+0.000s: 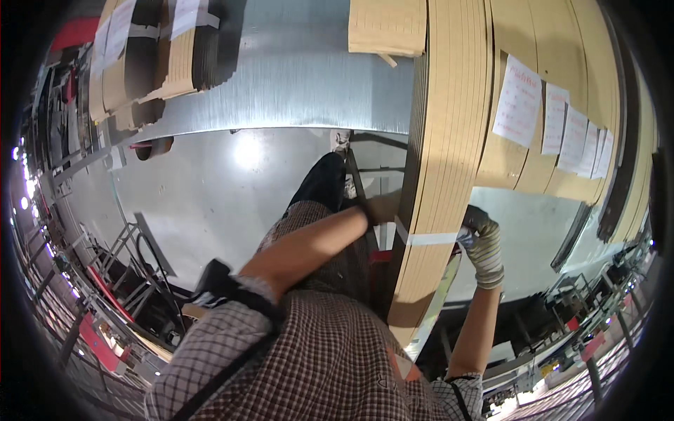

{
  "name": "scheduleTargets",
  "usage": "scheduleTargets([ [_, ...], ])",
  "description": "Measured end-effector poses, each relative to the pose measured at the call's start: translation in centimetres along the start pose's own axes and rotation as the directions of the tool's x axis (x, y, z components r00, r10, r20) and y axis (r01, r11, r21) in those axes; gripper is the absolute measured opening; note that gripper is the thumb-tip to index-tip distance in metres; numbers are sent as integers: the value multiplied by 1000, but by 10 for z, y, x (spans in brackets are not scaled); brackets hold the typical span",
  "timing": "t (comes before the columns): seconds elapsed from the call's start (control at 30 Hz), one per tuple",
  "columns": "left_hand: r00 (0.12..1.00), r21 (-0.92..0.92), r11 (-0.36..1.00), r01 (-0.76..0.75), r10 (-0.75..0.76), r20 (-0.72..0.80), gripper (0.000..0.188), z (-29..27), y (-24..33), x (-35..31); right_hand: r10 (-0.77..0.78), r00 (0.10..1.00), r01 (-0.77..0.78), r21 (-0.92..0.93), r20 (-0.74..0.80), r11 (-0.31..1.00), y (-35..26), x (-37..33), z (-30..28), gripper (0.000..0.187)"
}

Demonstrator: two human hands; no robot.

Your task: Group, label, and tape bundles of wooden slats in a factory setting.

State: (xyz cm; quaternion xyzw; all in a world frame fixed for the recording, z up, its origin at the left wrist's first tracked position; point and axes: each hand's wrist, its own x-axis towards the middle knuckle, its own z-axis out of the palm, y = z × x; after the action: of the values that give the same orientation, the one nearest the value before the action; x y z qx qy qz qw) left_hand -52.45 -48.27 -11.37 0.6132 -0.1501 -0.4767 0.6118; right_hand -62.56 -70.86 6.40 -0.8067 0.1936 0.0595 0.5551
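A long stack of brown cardboard sheets [451, 140] runs toward me, its near end close to my body. White tape [432, 239] crosses its top near that end. My right hand [484, 245], in a striped glove with dark fingers, is closed at the stack's right side, on the end of the tape. A small bluish-white patch shows among its fingers; what it is I cannot make out. My left hand [384, 208], also gloved, reaches against the stack's left side. Its fingers are hidden behind the cardboard.
A grey metal table [309, 77] lies ahead, carrying bundled cardboard [179, 63] at the left. More cardboard stacks [554, 84] with white paper sheets [518, 102] stand at the right. Below is a pale floor [203, 189]. A metal-framed cart [130, 259] stands at the left.
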Motion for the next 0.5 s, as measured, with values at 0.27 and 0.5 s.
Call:
scheduleTargets([
  [0.27,926,-747,549,376,-201,318,43,-67,55,-74,141,913,-251,-255,-382,934,-96,-30,97,113],
  [0.5,990,269,962,-50,83,-113,15,12,196,-104,-232,877,49,-404,-420,914,-129,-23,77,84],
])
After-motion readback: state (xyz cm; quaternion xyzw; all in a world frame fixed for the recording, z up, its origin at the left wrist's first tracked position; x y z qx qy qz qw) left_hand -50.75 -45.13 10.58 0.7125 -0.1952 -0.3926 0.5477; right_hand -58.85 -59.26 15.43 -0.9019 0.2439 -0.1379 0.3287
